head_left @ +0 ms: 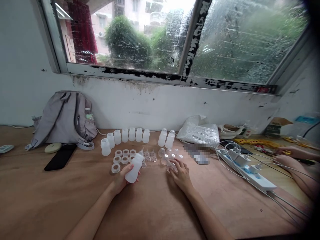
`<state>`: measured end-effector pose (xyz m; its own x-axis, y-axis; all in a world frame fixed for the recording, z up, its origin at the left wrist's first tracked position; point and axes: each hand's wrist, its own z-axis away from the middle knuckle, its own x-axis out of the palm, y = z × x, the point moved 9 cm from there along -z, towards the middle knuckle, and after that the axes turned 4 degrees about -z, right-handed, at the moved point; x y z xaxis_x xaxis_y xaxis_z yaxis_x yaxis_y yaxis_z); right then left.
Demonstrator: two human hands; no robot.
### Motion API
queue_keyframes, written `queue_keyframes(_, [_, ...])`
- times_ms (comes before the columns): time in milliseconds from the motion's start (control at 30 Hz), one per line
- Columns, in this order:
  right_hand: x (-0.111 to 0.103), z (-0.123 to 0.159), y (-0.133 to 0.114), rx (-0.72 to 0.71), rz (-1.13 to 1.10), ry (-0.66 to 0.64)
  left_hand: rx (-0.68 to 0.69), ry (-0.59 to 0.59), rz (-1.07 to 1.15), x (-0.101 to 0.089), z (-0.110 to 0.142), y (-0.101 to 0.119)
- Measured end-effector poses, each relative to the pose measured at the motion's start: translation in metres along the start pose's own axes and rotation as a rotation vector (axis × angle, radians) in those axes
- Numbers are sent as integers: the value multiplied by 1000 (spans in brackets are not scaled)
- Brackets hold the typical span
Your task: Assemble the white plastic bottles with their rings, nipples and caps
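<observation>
My left hand [123, 178] is wrapped round a frosted white baby bottle [134, 169], which leans to the right with a clear nipple [141, 152] at its top. My right hand [183, 176] reaches down to a clear dome cap [171, 168], its fingers curled onto the cap's edge. More clear caps [163, 161] sit just beyond those fingers. Left of the held bottle lie several white collar rings [115, 168], and behind it are several clear nipples [153, 159]. Open-topped bottles [106, 147] stand in a curved row farther back. Two capped bottles [169, 140] stand to their right.
A grey backpack [63, 116], black phone [60, 157] and round cream object [53, 148] are at the left. Rightward are a plastic-wrapped package [198, 131] and a power strip [260, 180] with trailing cables. Another person's hands [285, 160] work at the far right. A wall with windows rises behind.
</observation>
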<state>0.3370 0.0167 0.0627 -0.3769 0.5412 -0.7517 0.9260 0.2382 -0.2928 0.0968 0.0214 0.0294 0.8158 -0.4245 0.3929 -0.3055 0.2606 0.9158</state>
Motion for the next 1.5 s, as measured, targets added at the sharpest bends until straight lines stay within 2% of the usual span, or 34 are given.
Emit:
queue_keyframes(233, [-6, 0, 20, 76, -10, 15, 3, -47, -50, 4, 1, 0])
queue_keyframes(500, [-8, -1, 29, 85, 8, 41, 0, -17, -118, 1, -1, -3])
queue_keyframes(600, [-19, -3, 20, 46, 16, 118, 109, 62, -323, -3, -1, 7])
queue_keyframes(700, [-36, -6, -8, -40, -118, 200, 338, 254, -670, -7, 6, 30])
queue_keyframes(767, [-37, -11, -30, -45, -290, 140, 455, 342, -882, -4, 12, 40])
queue_keyframes(867, [-10, -21, -62, 60, -536, -175, 551, 379, -1089, 5, 17, 45])
queue_keyframes(933, [7, -25, -84, 105, -650, -315, 597, 393, -1172, 9, 20, 46])
queue_keyframes(1000, [22, -30, -99, 151, -714, -371, 645, 388, -1243, 13, 23, 48])
queue_keyframes(1067, [33, -33, -106, 208, -743, -356, 678, 378, -1293, 18, 26, 50])
queue_keyframes(1167, [40, -35, -108, 269, -795, -233, 627, 365, -1243, 19, 26, 49])
queue_keyframes(1267, [43, -32, -104, 319, -879, -142, 428, 284, -1032, 16, 16, 35])
queue_keyframes(1367, [46, -28, -99, 364, -940, -137, 286, 216, -861, 15, 6, 21])
queue_keyframes(1500, [44, -26, -98, 384, -1023, -146, 230, 168, -672, 17, 2, 14])
